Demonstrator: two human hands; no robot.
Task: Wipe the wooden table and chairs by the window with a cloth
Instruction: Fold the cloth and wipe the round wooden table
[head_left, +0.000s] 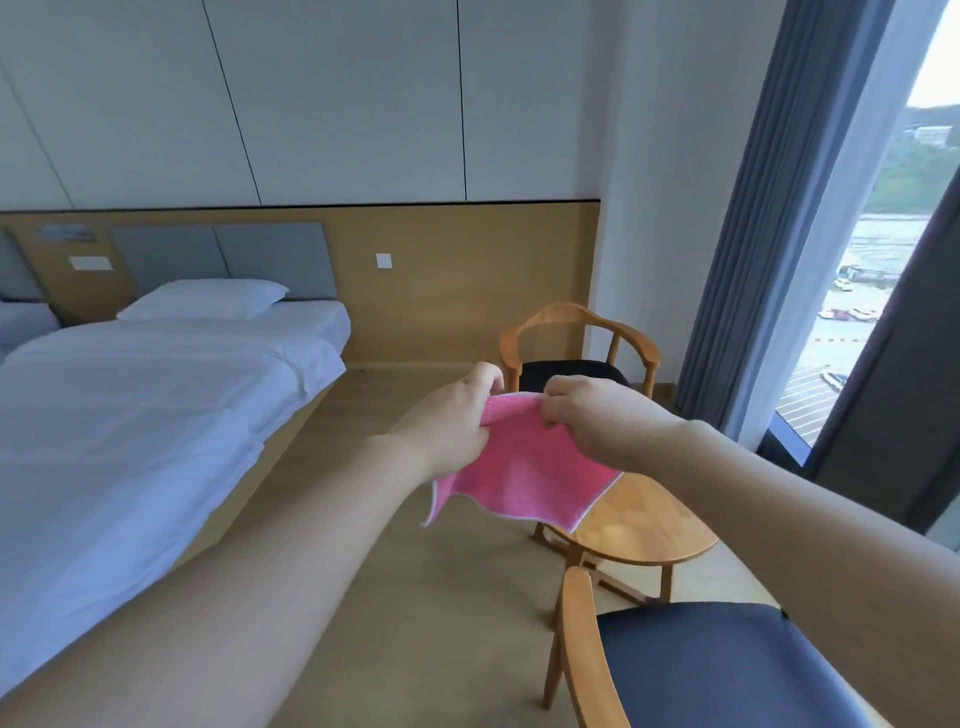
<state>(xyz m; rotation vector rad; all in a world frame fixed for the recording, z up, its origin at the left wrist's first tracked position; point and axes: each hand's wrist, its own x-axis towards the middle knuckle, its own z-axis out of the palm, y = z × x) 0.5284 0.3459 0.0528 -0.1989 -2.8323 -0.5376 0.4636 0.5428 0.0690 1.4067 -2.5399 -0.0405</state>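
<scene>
To your left, a wide bed with white sheets and a white pillow (156, 405) takes up most of the room. On the right, tall grey curtains (769, 249) hang beside the window (872, 291). Near you at the bottom right stands a wooden chair with a dark padded seat (717, 670). Just beyond it is the small round wooden table (649, 525), and farther off a second wooden armchair with a black seat (576, 353) sits by the wall. You hold a square pink cloth with a pale edge (524, 467) in the air, over the table's left side. Your left hand (452, 421) pinches its top left corner, and your right hand (597, 415) pinches the top edge close beside it.
</scene>
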